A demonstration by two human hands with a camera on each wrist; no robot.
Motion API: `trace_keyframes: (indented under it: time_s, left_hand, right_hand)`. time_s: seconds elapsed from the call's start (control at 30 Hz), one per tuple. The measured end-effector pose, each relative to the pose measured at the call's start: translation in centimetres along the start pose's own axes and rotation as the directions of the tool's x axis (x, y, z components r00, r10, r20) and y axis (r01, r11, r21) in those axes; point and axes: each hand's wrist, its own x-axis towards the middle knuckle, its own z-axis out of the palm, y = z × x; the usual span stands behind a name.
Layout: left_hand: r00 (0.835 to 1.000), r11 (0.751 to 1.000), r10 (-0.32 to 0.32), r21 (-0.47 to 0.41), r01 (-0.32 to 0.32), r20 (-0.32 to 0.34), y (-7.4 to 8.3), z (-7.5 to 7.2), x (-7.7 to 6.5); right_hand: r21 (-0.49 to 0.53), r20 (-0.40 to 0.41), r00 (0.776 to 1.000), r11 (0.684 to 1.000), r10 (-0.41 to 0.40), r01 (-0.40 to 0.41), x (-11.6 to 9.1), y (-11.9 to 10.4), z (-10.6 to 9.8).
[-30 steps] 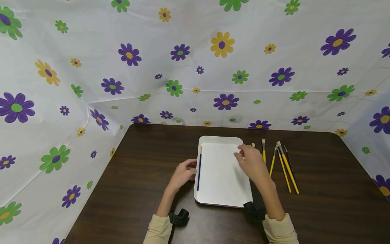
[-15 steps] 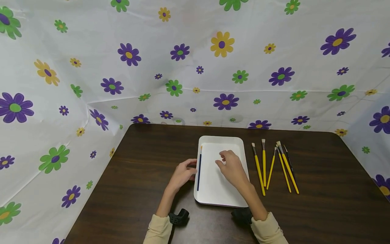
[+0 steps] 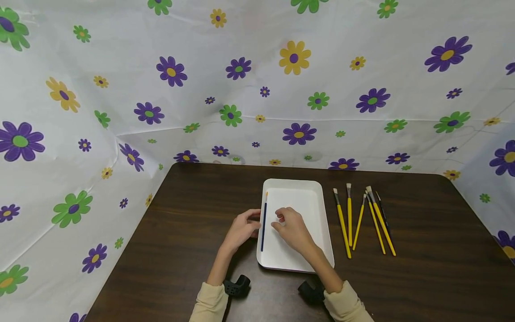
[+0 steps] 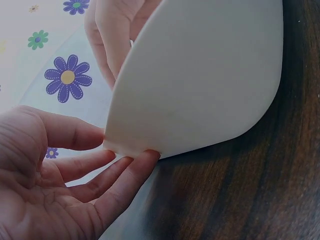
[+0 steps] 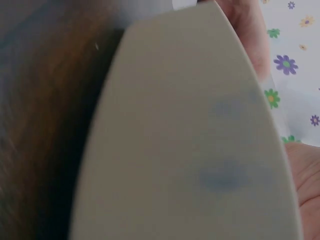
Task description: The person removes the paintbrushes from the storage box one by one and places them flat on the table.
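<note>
A white rectangular tray (image 3: 299, 192) is on the dark table, with a thin dark-blue paintbrush (image 3: 263, 223) lying along its left inner side. Against the tray's left wall, my left hand (image 3: 240, 230) touches the outside with its fingertips, as the left wrist view shows close up on the wall (image 4: 200, 90). My right hand (image 3: 294, 230) hovers over the tray's middle, just right of the blue brush, fingers loosely bent and nothing between them. In the right wrist view the tray's outer wall (image 5: 175, 125) covers much of that hand.
Several yellow-handled paintbrushes (image 3: 342, 230) lie spread to the right of the tray, bristles pointing away. A thin black brush (image 3: 382, 210) lies at their right end. Behind the brown table (image 3: 193, 197) hangs a white flowered cloth (image 3: 241, 36).
My right hand has moved left and nearer from the tray's upper right edge to its middle, beside the blue paintbrush. The left hand stays at the tray's left wall.
</note>
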Motion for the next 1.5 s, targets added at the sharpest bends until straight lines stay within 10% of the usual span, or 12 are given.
trace_keyframes:
  time_s: [0.7,0.93,1.5]
  left_hand:
    - [1.0,1.0,-0.003,0.0,0.003,0.014,-0.1,0.2,0.2]
    - [1.0,1.0,0.004,0.014,-0.004,0.001,-0.1,0.4,0.4]
    - [1.0,1.0,-0.026,0.0,0.026,0.005,0.0,0.0,0.2]
  right_hand:
    - [0.311,0.097,0.993,0.946,0.066,-0.094,-0.7,-0.1,2.5]
    - [0.437,0.152,0.981,0.883,0.116,-0.173,-0.8,-0.3,3.0]
    - [0.396,0.167,0.98,0.903,0.109,-0.168,-1.2,-0.8,3.4]
